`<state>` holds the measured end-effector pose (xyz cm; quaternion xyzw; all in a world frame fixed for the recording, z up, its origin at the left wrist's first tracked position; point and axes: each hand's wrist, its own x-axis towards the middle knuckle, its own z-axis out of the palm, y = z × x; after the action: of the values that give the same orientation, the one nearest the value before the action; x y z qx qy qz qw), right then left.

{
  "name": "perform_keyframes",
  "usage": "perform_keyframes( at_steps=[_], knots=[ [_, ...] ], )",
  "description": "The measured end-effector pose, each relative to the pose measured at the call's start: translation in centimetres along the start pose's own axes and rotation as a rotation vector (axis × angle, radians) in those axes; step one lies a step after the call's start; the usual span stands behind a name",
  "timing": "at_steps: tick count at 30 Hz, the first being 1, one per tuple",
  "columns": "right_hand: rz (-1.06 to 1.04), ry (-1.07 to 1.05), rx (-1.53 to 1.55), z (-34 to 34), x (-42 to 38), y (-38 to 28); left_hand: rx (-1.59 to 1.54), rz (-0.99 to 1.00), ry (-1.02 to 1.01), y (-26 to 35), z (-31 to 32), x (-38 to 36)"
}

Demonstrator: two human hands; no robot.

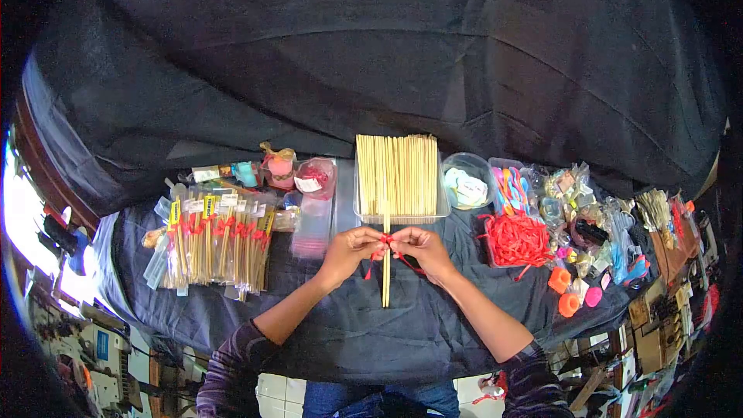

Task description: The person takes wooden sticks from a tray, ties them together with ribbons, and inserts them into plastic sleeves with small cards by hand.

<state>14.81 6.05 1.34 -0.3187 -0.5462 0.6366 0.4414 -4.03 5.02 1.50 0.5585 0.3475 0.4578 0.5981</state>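
A pair of wooden chopsticks (386,286) stands lengthwise between my hands, near the middle of the view. Around them, a little above their midpoint, runs a red ribbon (388,239) with a small bow or knot at the front. My left hand (348,252) pinches the ribbon from the left, and my right hand (425,251) pinches it from the right. Loose ribbon tails hang below the fingers on both sides. Just beyond the hands, many similar sticks (396,176) lie in a clear plastic box (402,219). The chopsticks' upper ends overlap that box.
Packaged chopsticks with red bows (220,244) lie in a pile at left, beside clear plastic sleeves (311,228). To the right are a heap of red ribbons (517,241), a round clear tub (468,186), colourful spoons (511,186) and assorted small bagged items. Black cloth (325,333) covers the table.
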Motion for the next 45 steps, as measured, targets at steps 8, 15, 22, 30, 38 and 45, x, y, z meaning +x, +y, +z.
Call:
perform_keyframes(
  at_steps=[8,15,22,30,38,45],
  knots=[
    [0.003,0.023,-0.013,0.1,0.1,0.0,-0.023,0.012,-0.007,-0.3,-0.1,0.0],
    [0.019,0.016,-0.018,-0.4,0.3,0.1,0.01,0.035,-0.009,-0.5,0.0,0.0],
    [0.037,0.036,-0.032,-0.2,0.1,-0.4,-0.072,0.049,0.068,0.1,0.7,-0.1],
    [-0.057,0.04,-0.098,-0.1,0.2,0.3,-0.031,0.046,0.051,-1.0,0.2,0.1],
    [-0.236,0.053,-0.237,0.3,0.1,0.5,-0.049,0.03,0.065,-0.5,0.5,0.1],
    [-0.336,0.048,-0.47,0.4,0.2,0.1,0.071,0.056,0.068,-0.5,0.6,0.2]
  ],
)
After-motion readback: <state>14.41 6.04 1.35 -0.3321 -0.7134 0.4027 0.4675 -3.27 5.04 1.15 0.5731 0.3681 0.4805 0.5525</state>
